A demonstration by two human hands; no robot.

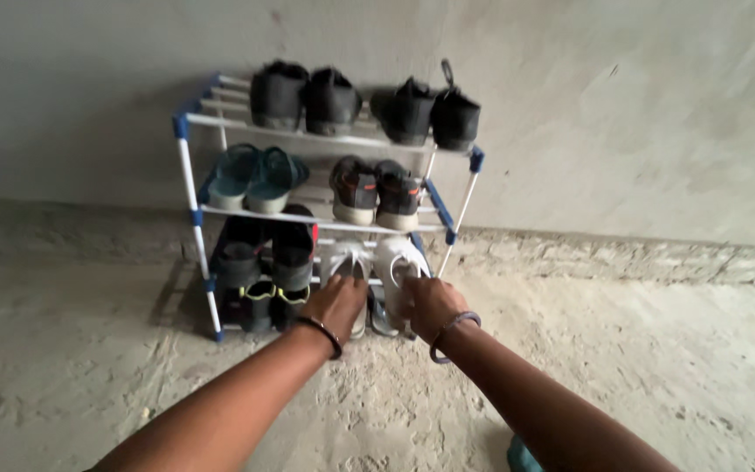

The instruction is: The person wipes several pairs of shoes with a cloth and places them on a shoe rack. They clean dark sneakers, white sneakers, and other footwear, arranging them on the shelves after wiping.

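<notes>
A small shoe rack (196, 213) with white rods and blue joints stands against the wall. Both my arms reach to its third shelf. My left hand (335, 301) grips the heel of the left white shoe (348, 259). The right white shoe (398, 256) is held at the heel by my right hand (429, 302). Both shoes rest on that shelf, toes to the wall. Each wrist wears a thin dark band.
Two pairs of black shoes (306, 98) fill the top shelf. Teal slip-ons (257, 177) and dark sneakers (375, 191) share the second shelf. Black sandals (266, 253) sit left of the white pair. The floor (622, 367) is rough bare concrete.
</notes>
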